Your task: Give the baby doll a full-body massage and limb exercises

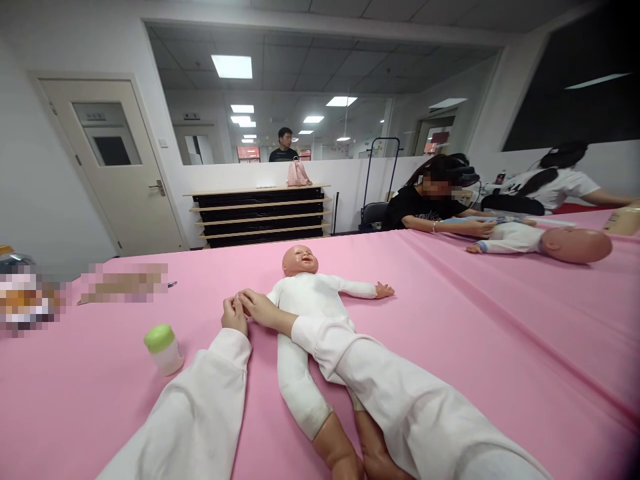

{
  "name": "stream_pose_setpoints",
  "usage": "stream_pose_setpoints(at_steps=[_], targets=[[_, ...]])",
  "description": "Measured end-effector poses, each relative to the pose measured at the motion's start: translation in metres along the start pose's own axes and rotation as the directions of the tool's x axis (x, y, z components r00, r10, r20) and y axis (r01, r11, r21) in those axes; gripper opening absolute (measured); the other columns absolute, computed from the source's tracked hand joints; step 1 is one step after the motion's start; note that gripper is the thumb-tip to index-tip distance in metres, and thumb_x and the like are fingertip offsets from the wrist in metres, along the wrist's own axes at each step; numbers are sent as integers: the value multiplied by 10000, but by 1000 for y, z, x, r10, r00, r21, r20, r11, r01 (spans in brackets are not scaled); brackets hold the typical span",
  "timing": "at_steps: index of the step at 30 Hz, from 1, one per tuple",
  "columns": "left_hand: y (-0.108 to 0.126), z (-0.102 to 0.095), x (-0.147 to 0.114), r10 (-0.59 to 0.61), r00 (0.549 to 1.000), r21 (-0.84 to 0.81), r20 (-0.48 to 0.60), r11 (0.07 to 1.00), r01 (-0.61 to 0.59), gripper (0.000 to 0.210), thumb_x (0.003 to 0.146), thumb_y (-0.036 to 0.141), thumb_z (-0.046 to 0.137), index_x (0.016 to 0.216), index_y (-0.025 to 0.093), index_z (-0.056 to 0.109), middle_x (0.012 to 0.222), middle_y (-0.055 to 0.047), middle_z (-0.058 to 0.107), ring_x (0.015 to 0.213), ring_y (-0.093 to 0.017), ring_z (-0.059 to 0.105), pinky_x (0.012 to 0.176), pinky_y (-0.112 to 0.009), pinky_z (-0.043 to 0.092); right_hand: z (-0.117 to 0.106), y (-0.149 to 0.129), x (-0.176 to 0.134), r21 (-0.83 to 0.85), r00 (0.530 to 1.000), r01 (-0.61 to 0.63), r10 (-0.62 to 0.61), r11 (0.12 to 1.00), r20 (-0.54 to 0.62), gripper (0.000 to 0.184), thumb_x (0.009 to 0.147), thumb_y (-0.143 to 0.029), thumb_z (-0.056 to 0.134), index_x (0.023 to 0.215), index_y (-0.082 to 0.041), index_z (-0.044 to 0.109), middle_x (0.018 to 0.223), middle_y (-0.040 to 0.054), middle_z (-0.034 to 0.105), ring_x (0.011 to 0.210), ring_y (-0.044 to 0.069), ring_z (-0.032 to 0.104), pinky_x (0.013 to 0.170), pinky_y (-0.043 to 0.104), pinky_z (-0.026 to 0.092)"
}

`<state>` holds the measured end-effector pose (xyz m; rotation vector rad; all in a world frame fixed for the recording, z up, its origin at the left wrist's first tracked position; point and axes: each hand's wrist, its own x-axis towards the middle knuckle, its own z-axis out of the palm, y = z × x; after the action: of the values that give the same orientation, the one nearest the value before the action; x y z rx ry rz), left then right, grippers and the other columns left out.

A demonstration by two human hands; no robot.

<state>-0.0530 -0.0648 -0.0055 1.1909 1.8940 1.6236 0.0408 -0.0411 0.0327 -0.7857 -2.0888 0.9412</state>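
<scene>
A baby doll (313, 295) in a white bodysuit lies face up on the pink tablecloth, its head away from me and its bare lower legs toward me. My right hand (261, 310) reaches across the doll's body to its arm on the left, with fingers closed. Against it, my left hand (234, 315) is also closed, fingertips pinched together. Both meet at the end of the doll's arm, whose hand is mostly hidden by my fingers. The doll's other arm (357, 288) stretches out to the right, palm showing.
Left of my hands stands a green-lidded container (165, 350). Blurred items lie farther left. Across the table at right, a person in black (425, 200) handles a second doll (575, 245). Another person in white (560, 187) sits beyond. Behind are stacked boards (260, 210) with a pink backpack (299, 175).
</scene>
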Motion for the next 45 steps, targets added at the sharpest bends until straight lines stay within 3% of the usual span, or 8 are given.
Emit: stream_pose_setpoints(at_steps=[3,9,16,25,31,35,40,45], targets=[[-2,1,1,-10,1000,-36,-20,999,9,294,885,372,282,936,212,523,739,-43,614,580,-157,585,577,-305,482,0,-4,-3,-114,997,76,-78,991,-16,185,908,-249,376,950,-187,545,885,28,625,763,124,554,697,240,409],[0,11,-10,241,970,-86,-30,966,-243,284,810,394,439,992,186,502,971,-74,620,762,-160,611,636,-281,499,-3,0,4,33,960,-146,149,989,-237,256,881,-363,434,785,-172,573,743,17,615,650,112,543,600,216,413],[3,1,-9,63,995,-105,-74,992,-70,280,813,437,420,922,202,528,771,-17,616,589,-113,581,545,-218,472,3,8,2,80,996,-62,67,995,-55,123,887,-264,414,926,-204,514,843,6,599,686,104,544,602,214,432],[4,7,-12,168,985,-199,-33,965,-171,349,735,507,476,897,199,493,678,19,577,444,-95,517,444,-214,438,-2,5,5,296,985,-126,154,947,-73,265,875,-425,414,784,-183,471,578,-45,468,450,78,413,414,188,346],[1,-4,-4,9,997,-115,-82,993,-18,282,844,403,334,772,203,518,505,41,528,421,-104,524,463,-209,439,1,4,-4,61,995,79,-82,995,51,83,880,-275,433,874,-194,447,693,-28,512,584,91,468,562,211,400],[3,-2,-10,153,983,-186,-103,968,-170,316,839,438,358,901,188,541,710,-12,622,521,-106,563,519,-221,470,-4,0,-6,-55,982,188,-188,981,4,57,880,-222,405,897,-189,448,812,6,537,669,103,494,611,225,400],[5,2,-17,330,941,-212,-74,917,-338,404,802,524,396,964,184,542,825,-46,633,624,-135,582,567,-254,488,-8,-2,-3,76,990,71,-61,995,-128,149,871,-301,433,772,-191,451,655,-35,512,575,93,472,546,204,371],[7,0,-16,224,971,-181,-84,955,-236,338,774,496,466,917,198,533,733,-2,613,561,-119,574,549,-238,491,-8,-1,-6,51,992,108,-104,993,-73,116,893,-270,391,836,-191,456,748,-13,548,627,97,501,589,216,404]])
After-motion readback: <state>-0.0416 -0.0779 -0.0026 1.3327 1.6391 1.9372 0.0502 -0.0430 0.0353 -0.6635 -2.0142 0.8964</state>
